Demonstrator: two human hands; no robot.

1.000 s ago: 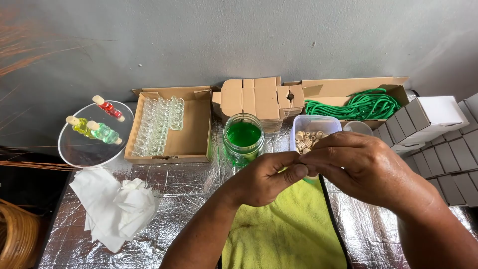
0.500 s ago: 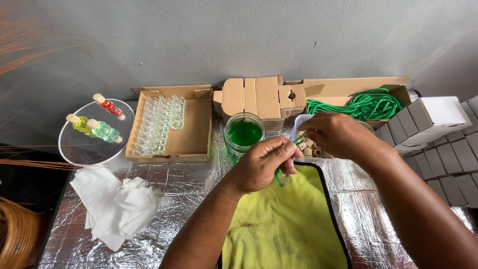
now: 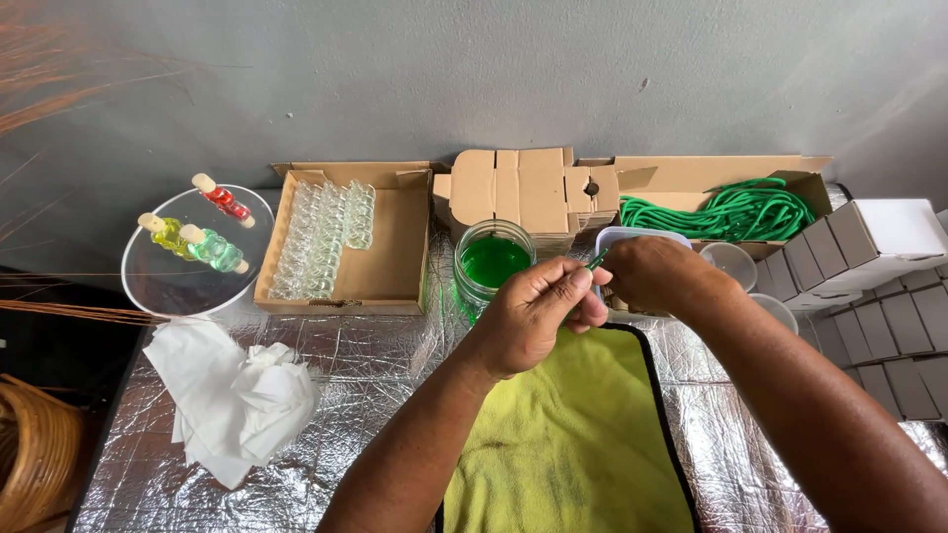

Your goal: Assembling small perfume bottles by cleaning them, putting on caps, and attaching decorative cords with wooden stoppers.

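My left hand [image 3: 533, 316] hovers over the far edge of a yellow cloth [image 3: 573, 434], fingers pinched on a thin green cord piece [image 3: 596, 261] that points to my right hand [image 3: 657, 276]. The right hand is curled, knuckles up, over a small white tub [image 3: 642, 235]; what its fingers hold is hidden. A glass jar of green liquid [image 3: 491, 262] stands just left of both hands.
An open cardboard box [image 3: 395, 247] holds several small clear bottles [image 3: 326, 232]. A clear round dish [image 3: 188, 286] carries three coloured bottles. Crumpled white tissue [image 3: 237, 395] lies on the foil cover [image 3: 375, 355]. Flat cartons [image 3: 523, 192], a coil of green cord [image 3: 731, 212], clear cups [image 3: 736, 262] and white boxes [image 3: 869, 237] line the back and right.
Both hands have moved away from me, from over the cloth to the jar and tub. The left hand now shows the green cord piece at its fingertips.
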